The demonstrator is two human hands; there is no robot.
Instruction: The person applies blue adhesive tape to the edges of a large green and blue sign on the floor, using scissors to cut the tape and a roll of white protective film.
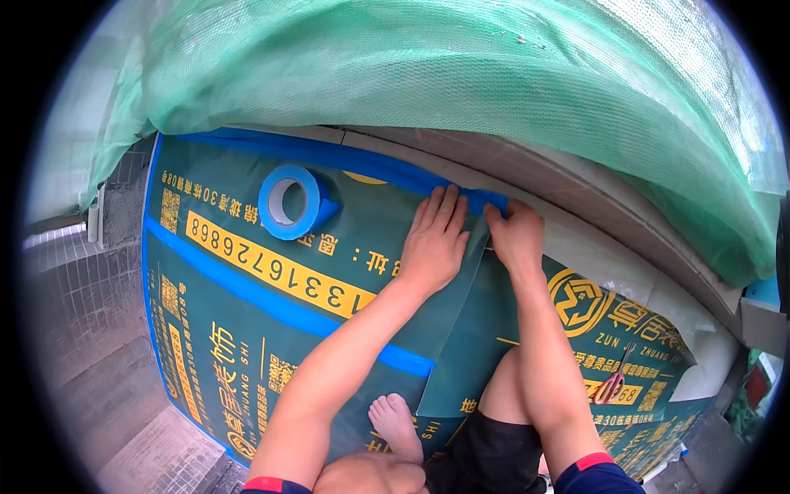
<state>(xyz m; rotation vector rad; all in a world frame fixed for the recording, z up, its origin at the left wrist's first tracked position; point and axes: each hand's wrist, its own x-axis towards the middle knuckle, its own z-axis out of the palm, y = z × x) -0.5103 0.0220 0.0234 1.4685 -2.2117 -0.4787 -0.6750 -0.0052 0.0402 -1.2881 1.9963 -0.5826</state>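
My left hand [436, 243] lies with fingers stretched out on a blue tape strip [313, 154] along the far edge of green printed protective sheeting [461, 296]. Just right of it, my right hand [514, 235] has thumb and fingers closed on the end of that strip, where two sheets meet. A blue tape roll [291, 202] lies on its side on the sheeting, left of my hands. Scissors with red handles [611, 383] rest on the sheeting at the right. A second blue strip [239, 280] crosses the left sheet.
Green mesh netting [411, 74] hangs across the far side above a grey ledge [576, 210]. At the left are grey walls and tiles [82, 313]. My bare foot [393, 424] and bent knees are on the sheeting near me. Grey boards [757, 321] stand at the far right.
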